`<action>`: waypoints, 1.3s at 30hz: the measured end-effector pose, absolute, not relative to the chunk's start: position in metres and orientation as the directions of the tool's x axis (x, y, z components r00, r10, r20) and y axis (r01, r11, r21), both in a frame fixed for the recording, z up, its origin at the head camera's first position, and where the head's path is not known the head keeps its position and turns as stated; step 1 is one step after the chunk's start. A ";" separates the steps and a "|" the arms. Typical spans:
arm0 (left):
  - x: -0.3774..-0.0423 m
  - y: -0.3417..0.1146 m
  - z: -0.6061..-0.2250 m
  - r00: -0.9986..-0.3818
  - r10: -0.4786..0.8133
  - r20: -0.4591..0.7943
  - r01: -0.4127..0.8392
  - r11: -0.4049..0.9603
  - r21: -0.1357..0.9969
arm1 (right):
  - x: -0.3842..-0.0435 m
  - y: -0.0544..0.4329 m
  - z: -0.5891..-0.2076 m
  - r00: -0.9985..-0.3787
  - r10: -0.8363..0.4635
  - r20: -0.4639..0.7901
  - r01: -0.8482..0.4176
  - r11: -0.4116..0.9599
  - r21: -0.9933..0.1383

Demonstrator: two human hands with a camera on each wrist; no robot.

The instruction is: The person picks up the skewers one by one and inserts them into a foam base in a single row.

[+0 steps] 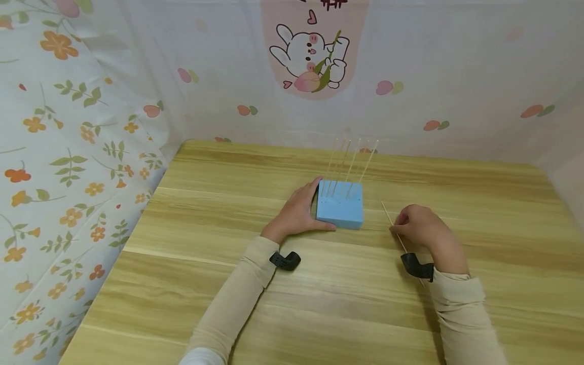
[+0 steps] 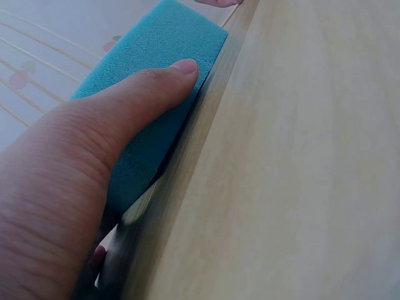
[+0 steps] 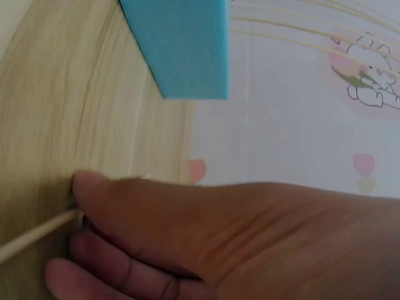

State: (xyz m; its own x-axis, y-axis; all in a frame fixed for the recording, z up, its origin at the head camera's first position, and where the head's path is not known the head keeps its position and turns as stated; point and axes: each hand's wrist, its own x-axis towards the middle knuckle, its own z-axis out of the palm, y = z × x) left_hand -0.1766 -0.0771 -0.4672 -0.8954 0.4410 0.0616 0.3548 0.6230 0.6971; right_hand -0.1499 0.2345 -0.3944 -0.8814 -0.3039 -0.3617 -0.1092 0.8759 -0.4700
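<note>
A light blue foam block [image 1: 339,215] lies on the wooden table, with several thin bamboo skewers [image 1: 353,161] standing up out of its top toward the back edge. Small holes dot the top face in front of them. My left hand [image 1: 294,213] grips the block from its left side; the thumb [image 2: 150,94] lies along the front face and the other fingers are mostly hidden behind. To the right of the block, my right hand [image 1: 424,225] pinches a loose bamboo skewer [image 3: 37,236] between thumb and fingers. Its far end points up and left, and part of it passes under the wrist camera.
The wood-grain table [image 1: 191,203] extends around both arms. Behind its back edge hangs a white curtain [image 1: 219,61] with a rabbit print, and a floral cloth [image 1: 82,167] covers the left side. Black wrist cameras [image 1: 285,261] sit on both wrists.
</note>
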 end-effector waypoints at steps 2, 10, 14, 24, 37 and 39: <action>-0.176 -0.077 -0.467 -0.895 0.442 0.062 0.355 0.622 0.698 | -0.149 0.232 -0.396 -0.876 -0.298 -0.380 -0.094 0.877 -0.471; -0.173 -0.084 -0.470 -0.907 0.420 0.036 0.325 0.642 0.695 | -0.147 0.225 -0.400 -0.886 -0.330 -0.326 -0.154 0.872 -0.464; -0.172 -0.086 -0.472 -0.905 0.422 0.050 0.335 0.636 0.695 | -0.146 0.227 -0.389 -0.928 -0.277 -0.248 -0.114 0.848 -0.518; -0.174 -0.085 -0.476 -0.900 0.432 0.060 0.347 0.628 0.696 | -0.154 0.199 -0.374 -0.979 -0.051 0.196 -0.183 0.634 -0.751; -0.178 -0.077 -0.472 -0.893 0.443 0.077 0.369 0.625 0.688 | -0.160 0.162 -0.352 -0.859 0.000 0.512 -0.446 0.491 -0.748; -0.178 -0.076 -0.470 -0.893 0.444 0.078 0.369 0.621 0.691 | -0.159 0.161 -0.352 -0.861 -0.005 0.509 -0.444 0.498 -0.745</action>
